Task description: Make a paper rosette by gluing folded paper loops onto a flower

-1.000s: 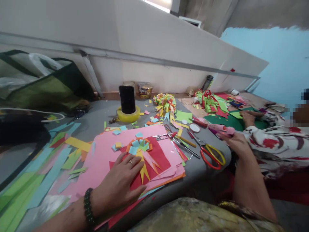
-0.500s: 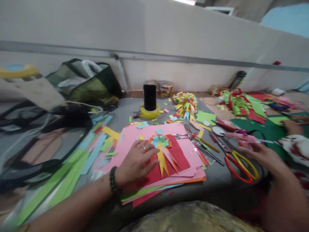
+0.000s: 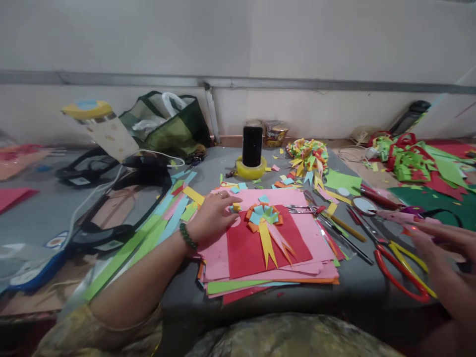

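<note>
The left hand [image 3: 212, 214] is resting on the pink paper stack [image 3: 238, 248], fingers loosely curled and holding nothing, just beside the paper rosette [image 3: 265, 218] lying on the red sheet [image 3: 253, 248]. The right hand [image 3: 442, 243], blurred, is seemingly gripping a pink glue gun [image 3: 399, 216] near the red scissors [image 3: 401, 270]

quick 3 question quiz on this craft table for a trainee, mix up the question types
1. True or false: the left hand rests on the stack of pink and red paper sheets.
2. What does the right hand hold? A) a pink glue gun B) a green marker C) a blue ruler
3. Fill in: the black phone stands upright in a roll of ____ tape.

Key
1. True: its fingertips lie on the pink top sheet, beside the paper rosette with yellow and orange tails.
2. A
3. Yellow
</note>
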Motion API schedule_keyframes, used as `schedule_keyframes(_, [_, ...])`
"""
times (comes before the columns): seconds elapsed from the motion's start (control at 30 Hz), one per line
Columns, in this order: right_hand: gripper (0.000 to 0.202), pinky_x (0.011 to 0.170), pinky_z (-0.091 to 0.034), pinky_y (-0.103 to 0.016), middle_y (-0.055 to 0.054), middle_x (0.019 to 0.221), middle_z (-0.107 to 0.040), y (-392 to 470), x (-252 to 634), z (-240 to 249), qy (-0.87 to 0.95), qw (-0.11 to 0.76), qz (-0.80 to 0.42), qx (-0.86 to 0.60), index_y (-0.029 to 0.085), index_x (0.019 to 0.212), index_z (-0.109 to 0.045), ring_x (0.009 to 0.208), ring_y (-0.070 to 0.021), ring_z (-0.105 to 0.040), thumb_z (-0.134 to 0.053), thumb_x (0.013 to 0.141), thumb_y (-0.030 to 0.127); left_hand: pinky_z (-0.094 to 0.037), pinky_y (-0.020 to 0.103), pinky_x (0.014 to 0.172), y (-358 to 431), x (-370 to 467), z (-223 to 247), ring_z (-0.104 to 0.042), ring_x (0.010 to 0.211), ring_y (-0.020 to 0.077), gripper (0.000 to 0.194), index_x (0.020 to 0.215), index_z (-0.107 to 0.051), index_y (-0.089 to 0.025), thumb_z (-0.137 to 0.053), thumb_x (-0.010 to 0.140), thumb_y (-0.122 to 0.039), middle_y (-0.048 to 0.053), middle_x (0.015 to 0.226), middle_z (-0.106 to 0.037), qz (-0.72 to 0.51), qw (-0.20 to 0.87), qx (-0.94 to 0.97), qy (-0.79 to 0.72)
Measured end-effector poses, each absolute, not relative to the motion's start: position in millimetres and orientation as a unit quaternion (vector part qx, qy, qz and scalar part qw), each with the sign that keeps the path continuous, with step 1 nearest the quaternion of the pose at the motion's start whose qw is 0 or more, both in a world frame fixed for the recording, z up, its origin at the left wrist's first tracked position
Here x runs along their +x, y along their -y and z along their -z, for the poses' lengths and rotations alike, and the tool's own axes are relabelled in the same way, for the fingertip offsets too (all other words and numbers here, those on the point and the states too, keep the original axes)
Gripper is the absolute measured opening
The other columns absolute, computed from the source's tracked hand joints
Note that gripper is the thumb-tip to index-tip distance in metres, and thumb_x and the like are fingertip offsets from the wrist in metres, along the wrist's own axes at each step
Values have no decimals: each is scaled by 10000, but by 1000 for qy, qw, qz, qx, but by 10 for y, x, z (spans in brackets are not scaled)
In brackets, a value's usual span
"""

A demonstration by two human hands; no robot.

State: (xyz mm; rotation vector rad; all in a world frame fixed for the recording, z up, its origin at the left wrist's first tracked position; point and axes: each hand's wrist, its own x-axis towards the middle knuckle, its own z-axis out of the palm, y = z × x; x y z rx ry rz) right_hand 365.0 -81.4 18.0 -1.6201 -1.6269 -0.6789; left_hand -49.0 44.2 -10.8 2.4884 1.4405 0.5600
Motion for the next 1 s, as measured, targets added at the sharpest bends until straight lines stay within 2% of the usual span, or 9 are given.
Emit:
schedule_keyframes(0.03, [161, 794, -562, -416, -93, 978, -770, 743, 3441, -240, 658, 363, 251, -610, 306, 994, -709, 922, -282, -727, -615, 926, 418, -476, 396, 851, -430, -466, 120, -668, 900, 247, 278, 1067, -747, -213, -580, 845, -235, 85, 960, -740, -183, 82, 849, -488])
schedule_keyframes(0.13, [131, 801, -566, -407, -61, 875, -762, 649, 3146, -317, 700, 378, 253, -550, 292, 915, -692, 860, -255, -731, -596, 945, 375, -447, 406, 844, -421, -442, 137, -667, 877, 249, 242, 958, -760, -212, -526, 914, -258, 81, 901, -747, -162, 38, 857, -487])
schedule_keyframes(0.27, [96, 740, -550, -380, -41, 807, -754, 590, 3097, -282, 736, 388, 232, -504, 256, 877, -687, 767, -232, -722, -620, 931, 300, -430, 397, 813, -435, -456, 149, -659, 895, 264, 225, 945, -751, -209, -558, 916, -321, 94, 931, -747, -147, 13, 861, -486])
schedule_keyframes(0.47, [110, 702, -544, -343, -41, 779, -741, 527, 2884, -296, 756, 401, 183, -484, 236, 848, -688, 742, -209, -697, -626, 934, 267, -420, 406, 794, -439, -440, 176, -667, 862, 260, 287, 863, -749, -206, -486, 953, -279, 96, 875, -749, -131, -17, 861, -492])
schedule_keyframes(0.63, [90, 701, -560, -300, -24, 806, -744, 521, 2770, -293, 772, 403, 140, -471, 240, 870, -693, 753, -179, -701, -628, 932, 238, -432, 414, 786, -425, -466, 172, -691, 903, 273, 255, 906, -755, -213, -504, 922, -255, 96, 931, -775, -194, -1, 832, -519])
schedule_keyframes(0.77, [91, 697, -575, -295, -28, 817, -746, 513, 2732, -284, 772, 405, 81, -483, 240, 866, -690, 746, -173, -705, -625, 929, 249, -456, 380, 772, -441, -511, 174, -712, 861, 233, 237, 909, -743, -214, -521, 941, -291, 64, 912, -791, -295, 26, 809, -508])
schedule_keyframes(0.83, [100, 663, -574, -285, -35, 824, -749, 494, 2683, -325, 775, 401, 38, -487, 236, 878, -690, 720, -167, -699, -615, 935, 272, -455, 355, 753, -436, -523, 164, -710, 792, 201, 208, 909, -731, -221, -541, 951, -295, 33, 855, -792, -366, -13, 801, -473])
schedule_keyframes(0.9, [119, 629, -566, -265, -42, 830, -752, 445, 2593, -391, 783, 396, -19, -479, 228, 891, -689, 702, -158, -693, -604, 944, 293, -436, 339, 732, -402, -520, 138, -695, 728, 173, 144, 915, -715, -229, -578, 949, -260, 8, 812, -787, -429, -96, 801, -407])
schedule_keyframes(1.0, [145, 581, -538, -225, -33, 811, -750, 283, 2386, -474, 806, 372, -121, -445, 210, 907, -692, 671, -132, -675, -585, 958, 293, -404, 333, 729, -296, -491, 72, -671, 672, 144, 106, 968, -677, -237, -629, 920, -155, -23, 771, -780, -456, -214, 812, -294])
